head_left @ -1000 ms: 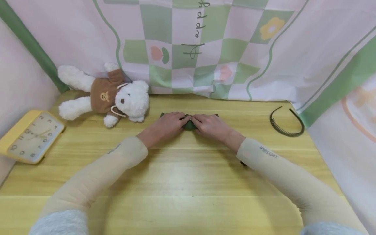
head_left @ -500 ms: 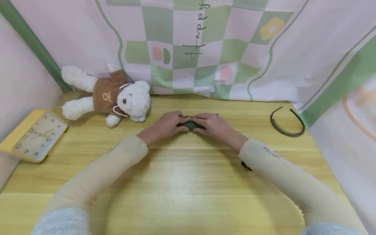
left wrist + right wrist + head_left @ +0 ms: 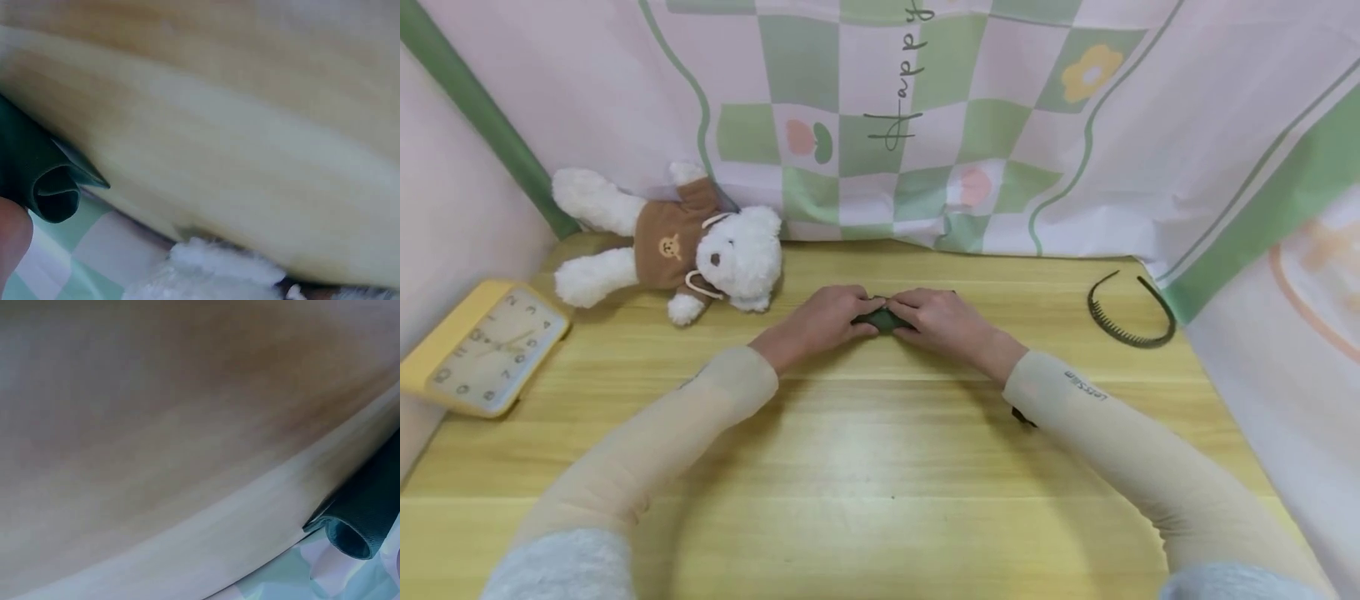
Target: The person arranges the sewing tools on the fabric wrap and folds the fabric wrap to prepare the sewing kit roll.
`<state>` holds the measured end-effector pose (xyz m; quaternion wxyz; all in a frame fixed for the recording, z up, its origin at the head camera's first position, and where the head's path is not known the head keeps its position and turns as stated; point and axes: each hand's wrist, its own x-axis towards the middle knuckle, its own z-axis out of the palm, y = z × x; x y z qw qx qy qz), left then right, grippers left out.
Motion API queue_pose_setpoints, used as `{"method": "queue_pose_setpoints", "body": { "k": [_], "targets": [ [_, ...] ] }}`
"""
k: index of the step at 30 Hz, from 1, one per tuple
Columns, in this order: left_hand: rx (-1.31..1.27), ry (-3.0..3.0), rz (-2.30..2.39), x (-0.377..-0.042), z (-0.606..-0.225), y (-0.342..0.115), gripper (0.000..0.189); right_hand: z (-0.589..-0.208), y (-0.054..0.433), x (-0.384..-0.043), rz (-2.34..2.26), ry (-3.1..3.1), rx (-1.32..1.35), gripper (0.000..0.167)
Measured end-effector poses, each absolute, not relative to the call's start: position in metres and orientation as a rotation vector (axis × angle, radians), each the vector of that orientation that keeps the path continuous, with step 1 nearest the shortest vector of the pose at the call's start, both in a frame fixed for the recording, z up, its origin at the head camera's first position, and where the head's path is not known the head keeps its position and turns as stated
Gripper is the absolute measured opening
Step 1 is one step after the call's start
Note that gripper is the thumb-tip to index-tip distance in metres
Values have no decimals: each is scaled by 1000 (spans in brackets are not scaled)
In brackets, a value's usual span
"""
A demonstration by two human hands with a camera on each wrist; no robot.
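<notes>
A dark green, soft-looking sheet (image 3: 883,320) is rolled into a tube near the back of the table, lying crosswise between my two hands. My left hand (image 3: 823,318) grips its left part, thumb on the near side and fingers over the top. From the other side my right hand (image 3: 951,325) holds the right part in the same way. A small shiny spot shows at the roll's middle. In the left wrist view the roll's curled end (image 3: 55,194) sticks out past a fingertip; the right wrist view shows the other end (image 3: 350,537) as an open spiral.
A white plush dog (image 3: 741,258) in a brown top lies at the back left. The yellow clock (image 3: 497,346) stands at the left edge. To the right lies a dark toothed headband (image 3: 1127,333). A checked curtain (image 3: 872,192) hangs along the table's back edge.
Both thumbs have shifted from the top to the near side of the green roll. Its corners, which stuck out beyond the hands, are now mostly covered. The hands stay in the same place.
</notes>
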<state>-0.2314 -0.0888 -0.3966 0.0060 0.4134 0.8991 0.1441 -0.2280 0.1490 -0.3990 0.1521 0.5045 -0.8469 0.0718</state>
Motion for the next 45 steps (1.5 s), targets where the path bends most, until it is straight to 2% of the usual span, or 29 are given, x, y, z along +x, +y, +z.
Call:
{"method": "queue_pose_setpoints", "body": {
  "k": [13,24,31,45],
  "targets": [
    [1510,2836,181,-228,-391,-83,48,-397,153,-226,57,-2297,1474,36],
    [1187,2729,649,-234,-399,-86,57,-398,159,-226,253,-2511,1444,43],
    [1131,2697,785,-234,-399,-89,56,-395,159,-227,510,-2636,1387,44],
    [1086,2804,760,-228,-393,-97,52,-387,162,-222,659,-2716,1231,42]
  ]
}}
